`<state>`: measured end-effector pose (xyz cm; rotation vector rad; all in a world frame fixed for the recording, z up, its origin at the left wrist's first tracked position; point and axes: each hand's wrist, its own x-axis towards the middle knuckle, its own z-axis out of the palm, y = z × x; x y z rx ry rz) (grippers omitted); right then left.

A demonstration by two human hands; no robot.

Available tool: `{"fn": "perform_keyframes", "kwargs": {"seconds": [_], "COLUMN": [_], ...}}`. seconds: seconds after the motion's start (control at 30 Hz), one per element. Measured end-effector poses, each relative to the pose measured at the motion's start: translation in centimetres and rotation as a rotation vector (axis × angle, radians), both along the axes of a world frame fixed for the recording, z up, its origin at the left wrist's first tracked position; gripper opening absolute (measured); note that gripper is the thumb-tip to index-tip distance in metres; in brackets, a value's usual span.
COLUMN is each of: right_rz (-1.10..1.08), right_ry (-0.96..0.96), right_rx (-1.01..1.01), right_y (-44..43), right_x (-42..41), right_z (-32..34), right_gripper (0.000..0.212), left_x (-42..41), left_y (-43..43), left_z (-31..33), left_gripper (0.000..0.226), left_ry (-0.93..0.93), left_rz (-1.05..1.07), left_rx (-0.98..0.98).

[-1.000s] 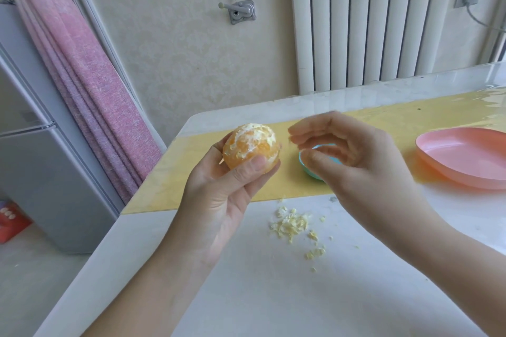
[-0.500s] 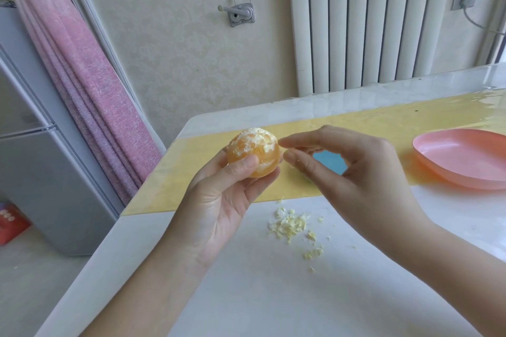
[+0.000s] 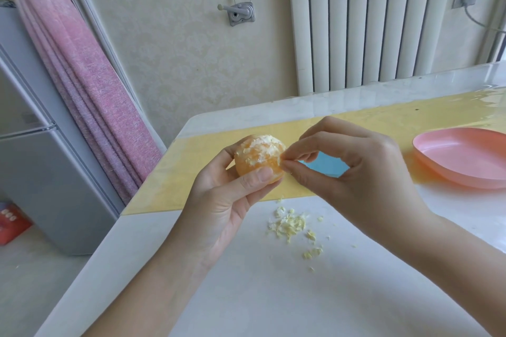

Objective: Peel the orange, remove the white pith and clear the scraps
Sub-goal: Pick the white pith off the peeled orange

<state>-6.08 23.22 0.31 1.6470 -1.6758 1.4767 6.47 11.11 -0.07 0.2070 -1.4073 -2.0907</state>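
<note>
Right hand [image 3: 350,172] closed gap to orange [image 3: 257,156] right side, now pinching pith [image 3: 282,162]; left hand [image 3: 227,205] grips orange. Likely another strip coming off; scraps [image 3: 290,224] below orange uncleared.

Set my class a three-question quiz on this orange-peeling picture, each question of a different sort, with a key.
1. True or false: the left hand holds the orange.
2. The scraps lie: A in a bin; B on the table; C in a bag.
3. Fill in: the right hand pinches white ___ on the orange.

Key: 1 true; 2 B; 3 pith.
</note>
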Motion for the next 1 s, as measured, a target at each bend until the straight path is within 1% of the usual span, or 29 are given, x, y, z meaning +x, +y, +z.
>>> {"fn": "perform_keyframes", "kwargs": {"seconds": [0.07, 0.17, 0.27, 0.3, 0.47, 0.63, 0.77, 0.9, 1.0], "right_rz": [0.042, 0.101, 0.135, 0.138, 0.117, 0.068, 0.037, 0.039, 0.056], "right_ry": [0.016, 0.039, 0.052, 0.053, 0.083, 0.149, 0.185, 0.110, 0.048], "right_rx": [0.058, 0.127, 0.158, 0.160, 0.135, 0.072, 0.026, -0.025, -0.028], "right_y": [0.17, 0.44, 0.61, 0.64, 0.50, 0.31, 0.14, 0.11, 0.31], "right_x": [-0.45, -0.99, -1.19, -1.21, -1.20, -1.09, -0.94, -0.64, -0.39], "right_z": [0.28, 0.63, 0.70, 0.69, 0.58, 0.29, 0.03, 0.06, 0.31], "right_gripper": [0.005, 0.005, 0.004, 0.004, 0.004, 0.007, 0.007, 0.008, 0.008], "left_x": [0.10, 0.24, 0.35, 0.38, 0.31, 0.17, 0.12, 0.17, 0.22], "left_y": [-0.13, -0.35, -0.51, -0.51, -0.26, 0.07, 0.13, 0.04, -0.04], "left_z": [0.09, 0.24, 0.11, 0.07, 0.09, 0.03, -0.08, 0.06, 0.13], "left_gripper": [0.051, 0.055, 0.075, 0.077, 0.070, 0.081, 0.078, 0.070, 0.070], "left_ry": [-0.018, -0.059, -0.059, -0.057, -0.054, -0.062, -0.042, -0.006, 0.008], "left_rz": [-0.008, -0.020, -0.044, -0.050, -0.075, -0.082, -0.099, -0.108, -0.101], "left_rx": [-0.027, -0.041, -0.048, -0.048, -0.042, -0.008, 0.042, 0.076, 0.076]}}
